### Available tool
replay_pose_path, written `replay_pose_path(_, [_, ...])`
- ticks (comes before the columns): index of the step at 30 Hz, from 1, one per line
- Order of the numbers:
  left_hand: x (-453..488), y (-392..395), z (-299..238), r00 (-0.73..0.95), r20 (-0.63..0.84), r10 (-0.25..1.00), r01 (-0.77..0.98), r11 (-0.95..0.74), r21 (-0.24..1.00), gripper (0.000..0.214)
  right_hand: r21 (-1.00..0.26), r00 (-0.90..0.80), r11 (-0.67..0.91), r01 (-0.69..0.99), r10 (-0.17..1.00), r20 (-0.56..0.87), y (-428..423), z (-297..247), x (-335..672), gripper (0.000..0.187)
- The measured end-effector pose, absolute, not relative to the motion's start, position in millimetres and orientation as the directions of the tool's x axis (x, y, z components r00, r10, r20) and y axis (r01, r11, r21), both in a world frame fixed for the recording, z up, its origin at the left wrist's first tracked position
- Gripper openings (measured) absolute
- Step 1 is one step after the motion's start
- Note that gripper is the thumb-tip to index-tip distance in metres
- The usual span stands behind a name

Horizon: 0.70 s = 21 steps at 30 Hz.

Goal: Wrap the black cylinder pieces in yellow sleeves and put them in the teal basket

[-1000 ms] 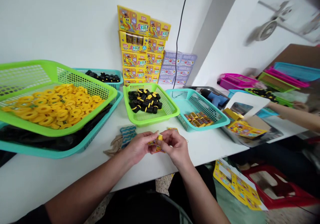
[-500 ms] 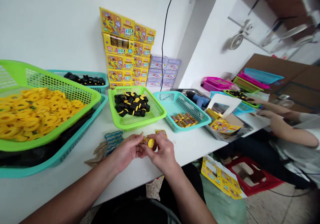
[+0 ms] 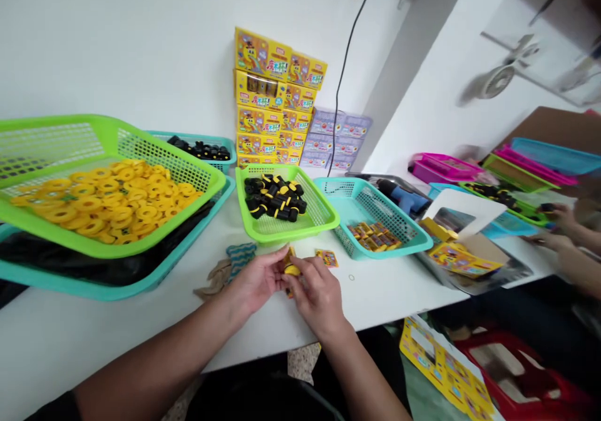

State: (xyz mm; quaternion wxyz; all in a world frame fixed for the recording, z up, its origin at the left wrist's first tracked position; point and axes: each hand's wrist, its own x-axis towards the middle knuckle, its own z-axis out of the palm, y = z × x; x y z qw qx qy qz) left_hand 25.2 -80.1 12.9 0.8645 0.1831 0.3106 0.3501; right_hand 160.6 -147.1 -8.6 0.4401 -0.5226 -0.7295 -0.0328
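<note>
Head view: both hands meet over the counter (image 3: 399, 283), near its front edge.
Left hand (image 3: 256, 281): fingertips pinch the yellow piece (image 3: 292, 270).
Right hand (image 3: 320, 297): closed on the same piece.
Yellow piece: held just above the counter, near 1 printed packet (image 3: 327, 258).

One camera, worn on the person's head, looks forward and down across the white flat desk (image 3: 399, 286) toward the white wall (image 3: 141, 52). The bare left grip (image 3: 256, 280) and right grip (image 3: 319, 296) sit close beneath it; the square lime-green plastic mesh basket (image 3: 291, 234) lies farther off.
</note>
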Motion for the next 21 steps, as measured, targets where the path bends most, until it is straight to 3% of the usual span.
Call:
replay_pose_path(3, [25, -81, 13, 0.565, -0.422, 0.709, -0.509, 0.702, 0.498, 0.011, -0.403, -0.071, 0.459, 0.792, 0.724, 0.686, -146, -12, 158, 0.027])
replay_pose_path(7, [24, -83, 16, 0.589, -0.415, 0.693, -0.479, 0.713, 0.512, 0.015, -0.554, 0.072, 0.47, 0.688, 0.715, 0.695, -145, -11, 158, 0.026])
replay_pose_path(9, [24, -83, 17, 0.581, -0.422, 0.696, -0.47, 0.71, 0.525, 0.019, -0.567, 0.088, 0.482, 0.669, 0.705, 0.703, -143, -10, 159, 0.027])
replay_pose_path(17, [26, -85, 13, 0.546, -0.454, 0.704, -0.441, 0.703, 0.558, 0.017, -0.472, -0.018, 0.531, 0.704, 0.678, 0.735, -140, -9, 165, 0.025])
replay_pose_path(21, [27, -85, 13, 0.565, -0.451, 0.691, -0.404, 0.708, 0.58, 0.019, -0.3, -0.143, 0.514, 0.804, 0.656, 0.741, -144, -4, 168, 0.021])
